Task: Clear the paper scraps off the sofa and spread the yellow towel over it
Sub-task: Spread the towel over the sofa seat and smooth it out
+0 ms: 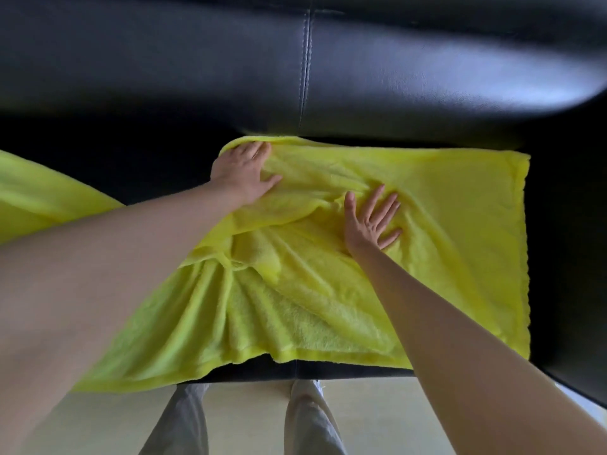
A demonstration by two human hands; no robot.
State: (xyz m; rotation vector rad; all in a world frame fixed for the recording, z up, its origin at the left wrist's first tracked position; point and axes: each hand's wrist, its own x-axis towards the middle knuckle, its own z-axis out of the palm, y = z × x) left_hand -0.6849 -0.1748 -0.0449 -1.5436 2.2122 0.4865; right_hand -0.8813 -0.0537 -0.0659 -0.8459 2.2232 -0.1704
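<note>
A yellow towel [443, 241] lies across the seat of a black leather sofa [164, 77], rumpled into folds at its middle and left. My left hand [241, 174] rests on the towel's far left corner, by the foot of the backrest, fingers curled over the folded edge. My right hand [371, 221] lies flat on the towel's centre with its fingers spread. The towel's right half is smooth and its front edge hangs over the seat front. No paper scraps show.
The sofa backrest fills the top of the view, with a stitched seam [307, 60] down its middle. Pale floor [246, 418] and my legs in light trousers [312, 421] appear below the seat front. More yellow cloth [39, 198] shows at far left.
</note>
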